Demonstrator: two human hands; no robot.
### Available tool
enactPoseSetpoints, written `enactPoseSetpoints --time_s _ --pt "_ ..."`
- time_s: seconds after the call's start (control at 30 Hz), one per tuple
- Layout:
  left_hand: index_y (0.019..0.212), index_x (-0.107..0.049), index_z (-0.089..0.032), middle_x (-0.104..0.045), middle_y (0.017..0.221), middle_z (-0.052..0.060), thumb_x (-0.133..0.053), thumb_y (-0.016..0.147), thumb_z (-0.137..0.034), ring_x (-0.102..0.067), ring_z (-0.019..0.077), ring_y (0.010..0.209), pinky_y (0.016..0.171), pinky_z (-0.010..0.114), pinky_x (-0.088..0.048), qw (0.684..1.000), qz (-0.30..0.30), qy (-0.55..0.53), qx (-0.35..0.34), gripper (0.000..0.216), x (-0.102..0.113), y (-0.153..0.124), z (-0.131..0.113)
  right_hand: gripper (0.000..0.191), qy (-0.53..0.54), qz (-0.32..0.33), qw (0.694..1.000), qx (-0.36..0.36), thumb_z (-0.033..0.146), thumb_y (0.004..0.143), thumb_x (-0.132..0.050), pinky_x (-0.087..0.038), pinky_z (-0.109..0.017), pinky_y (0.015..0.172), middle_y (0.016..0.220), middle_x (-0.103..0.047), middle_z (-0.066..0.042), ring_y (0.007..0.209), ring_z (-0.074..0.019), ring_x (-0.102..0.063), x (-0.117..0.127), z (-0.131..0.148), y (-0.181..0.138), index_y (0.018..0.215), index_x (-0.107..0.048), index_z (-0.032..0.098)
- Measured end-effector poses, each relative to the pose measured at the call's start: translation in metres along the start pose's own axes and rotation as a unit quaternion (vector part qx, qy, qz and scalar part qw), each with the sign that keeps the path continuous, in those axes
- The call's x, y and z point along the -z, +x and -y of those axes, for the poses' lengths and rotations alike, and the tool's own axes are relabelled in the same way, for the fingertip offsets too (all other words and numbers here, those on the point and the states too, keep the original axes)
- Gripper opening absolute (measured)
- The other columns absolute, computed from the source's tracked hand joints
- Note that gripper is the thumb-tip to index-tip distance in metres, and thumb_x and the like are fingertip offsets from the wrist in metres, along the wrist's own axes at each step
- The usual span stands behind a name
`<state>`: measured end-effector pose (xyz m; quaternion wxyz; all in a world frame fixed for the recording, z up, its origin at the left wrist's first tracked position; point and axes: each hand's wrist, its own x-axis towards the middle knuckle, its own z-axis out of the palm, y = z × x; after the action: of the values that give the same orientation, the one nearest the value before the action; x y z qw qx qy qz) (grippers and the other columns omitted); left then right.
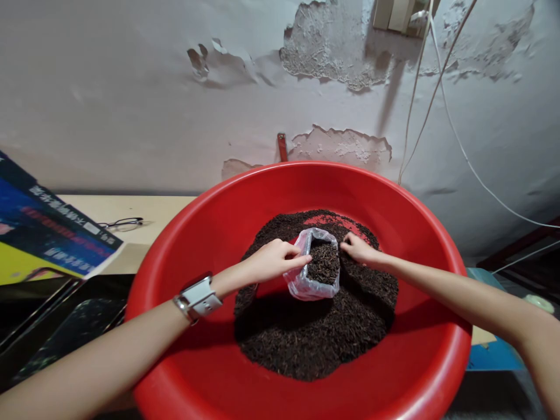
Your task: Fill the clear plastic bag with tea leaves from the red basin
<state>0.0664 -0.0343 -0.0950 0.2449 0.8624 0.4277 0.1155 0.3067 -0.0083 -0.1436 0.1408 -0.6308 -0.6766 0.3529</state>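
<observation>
A large red plastic basin (175,245) holds a heap of dark brown, dry shreds (301,353) that look like loose tea leaves. Within it, a clear plastic bag (301,289) stands with its mouth open, filled with the same shreds. My left hand (280,258) grips the bag's left rim between thumb and fingers. Just right of the bag, my right hand (361,249) is low over the heap with its fingers curled closed. Whatever those fingers hold, if anything, is hidden. A watch with a pale strap (202,298) sits on my left wrist.
Behind the basin rises a wall (131,105) with peeling paint, a socket box (400,14) and hanging cables (441,81). At left, eyeglasses (126,222) lie on a pale tabletop (166,205) near a printed colourful box or booklet (52,227). Something blue (494,357) lies at right.
</observation>
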Motion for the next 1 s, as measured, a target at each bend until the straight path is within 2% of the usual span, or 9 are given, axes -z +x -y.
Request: enactPoseSetpoints --time_s 0.1,0.2,0.27,0.43,0.53,0.6,0.73,0.9,1.0 --pt "0.052 -0.038 -0.015 -0.027 0.052 -0.004 -0.039 0.081 -0.052 -0.027 0.008 0.05 0.047 0.022 -0.018 1.0 -0.001 -0.001 -0.003 0.047 0.0 0.0 -0.001 0.028 0.045 -0.102 0.981 0.16 0.035 0.086 -0.04 -0.045 -0.028 0.074 0.097 -0.06 -0.005 0.084 -0.0147 -0.056 0.012 0.024 -0.008 0.107 -0.045 0.017" --pt "0.052 -0.041 -0.015 -0.029 0.051 -0.004 -0.039 0.081 -0.052 -0.028 0.0079 0.049 0.047 0.021 -0.018 1.0 -0.001 -0.006 -0.007 0.047 -0.001 0.0 0.0 0.027 0.015 0.009 0.947 0.321 0.038 0.087 -0.04 -0.039 -0.028 0.088 0.107 -0.059 -0.002 0.099 -0.0144 -0.053 0.015 0.044 -0.025 0.102 -0.053 0.019" --pt "0.052 -0.042 -0.014 -0.029 0.051 -0.004 -0.039 0.081 -0.052 -0.028 0.0077 0.049 0.047 0.021 -0.018 1.0 -0.003 -0.008 -0.011 0.048 -0.001 0.001 0.0 0.031 -0.002 0.045 0.936 0.348 0.039 0.089 -0.036 -0.037 -0.027 0.088 0.104 -0.061 -0.001 0.097 -0.0143 -0.054 0.017 0.048 -0.029 0.097 -0.058 0.019" --pt "0.05 -0.04 -0.015 -0.025 0.051 -0.005 -0.04 0.082 -0.051 -0.025 0.0072 0.048 0.047 0.022 -0.018 1.0 -0.004 0.002 -0.018 0.048 0.0 0.0 0.0 0.037 -0.045 -0.08 0.981 0.172 0.037 0.091 -0.028 -0.039 -0.027 0.085 0.102 -0.062 -0.005 0.096 -0.016 -0.055 0.019 0.02 -0.003 0.098 -0.057 0.015" --pt "0.05 -0.039 -0.015 -0.024 0.051 -0.005 -0.039 0.082 -0.051 -0.025 0.0072 0.049 0.047 0.022 -0.018 1.0 -0.004 0.006 -0.017 0.048 0.0 0.0 -0.001 0.043 -0.184 0.028 0.983 -0.003 0.041 0.09 -0.03 -0.04 -0.032 0.085 0.115 -0.056 -0.014 0.103 -0.0215 -0.054 0.003 -0.01 0.006 0.114 -0.049 0.012" --pt "0.051 -0.04 -0.015 -0.025 0.052 -0.005 -0.039 0.082 -0.051 -0.026 0.0073 0.049 0.048 0.021 -0.019 1.0 -0.002 0.005 -0.015 0.047 0.001 0.0 -0.001 0.047 -0.24 0.11 0.963 -0.057 0.044 0.087 -0.037 -0.039 -0.039 0.088 0.123 -0.05 -0.02 0.111 -0.0287 -0.05 -0.012 -0.024 0.001 0.119 -0.048 0.01" --pt "0.052 -0.04 -0.015 -0.025 0.053 -0.004 -0.039 0.082 -0.05 -0.025 0.0073 0.05 0.047 0.021 -0.018 1.0 0.002 0.0 -0.015 0.047 -0.001 0.0 0.0 0.059 -0.269 0.173 0.945 -0.066 0.042 0.08 -0.051 -0.034 -0.046 0.094 0.133 -0.038 -0.025 0.12 -0.0363 -0.041 -0.028 -0.03 -0.009 0.126 -0.042 0.006" --pt "0.051 -0.036 -0.015 -0.023 0.053 -0.005 -0.039 0.082 -0.051 -0.024 0.0072 0.049 0.047 0.021 -0.018 1.0 0.005 -0.001 -0.018 0.047 -0.002 0.0 0.003 0.069 -0.257 0.246 0.933 -0.047 0.038 0.073 -0.058 -0.039 -0.037 0.094 0.129 -0.045 -0.021 0.116 -0.0303 -0.046 -0.014 -0.023 -0.006 0.131 -0.038 0.006" --pt "0.052 -0.034 -0.016 -0.023 0.053 -0.005 -0.039 0.082 -0.051 -0.024 0.0071 0.049 0.047 0.021 -0.018 1.0 0.004 -0.003 -0.015 0.047 -0.002 0.0 0.003 0.069 -0.225 0.278 0.932 -0.055 0.033 0.066 -0.064 -0.049 -0.035 0.079 0.126 -0.05 -0.015 0.105 -0.0272 -0.054 -0.009 -0.025 -0.005 0.128 -0.043 0.012"
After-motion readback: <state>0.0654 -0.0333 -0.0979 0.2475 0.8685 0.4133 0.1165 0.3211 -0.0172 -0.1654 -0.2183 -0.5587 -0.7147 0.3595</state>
